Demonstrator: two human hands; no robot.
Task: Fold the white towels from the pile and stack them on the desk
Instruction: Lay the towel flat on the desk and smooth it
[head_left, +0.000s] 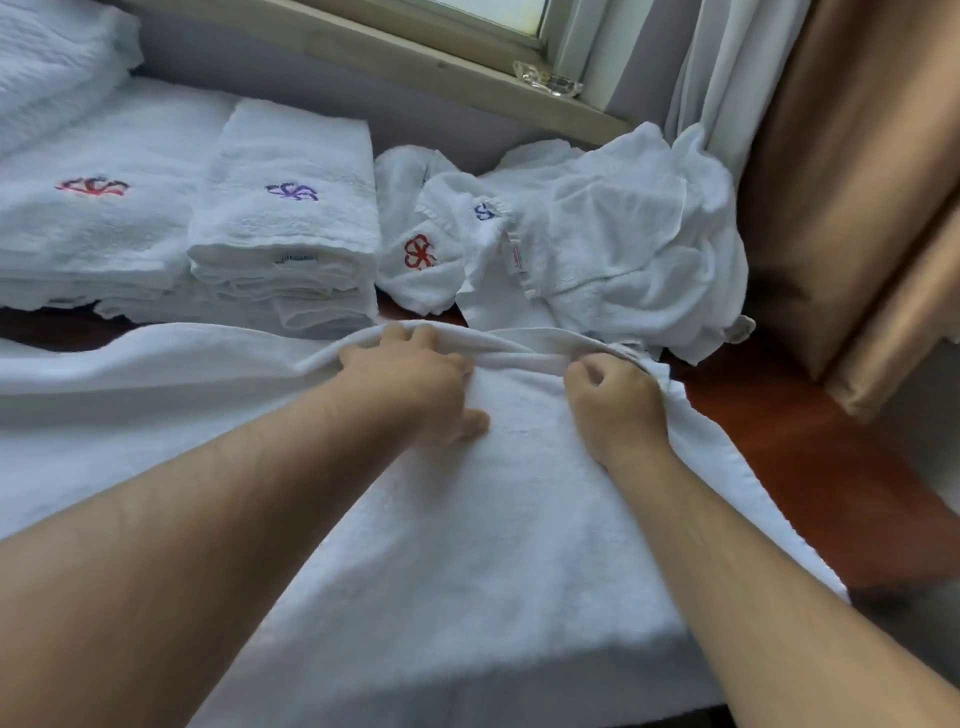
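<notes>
A large white towel (467, 545) lies spread over the near part of the table (810, 457), and its near edge hangs over the table's front. Both hands are at the far edge of this towel. The left hand (415, 384) has its fingers curled over the raised far edge, with the thumb resting on the flat cloth, so its grip is closed on the towel. The right hand (613, 395) is curled into a fist and bunches the same edge at the towel's right corner; its grip is also closed on the towel.

Behind the spread towel, to the right, is the pile of unfolded towels (597, 244), crumpled, with red and blue emblems showing. Behind the spread towel, to the left, stand two stacks of folded towels: one with a purple emblem (291, 218), and just beside it a wider one with a red emblem (93, 223).
</notes>
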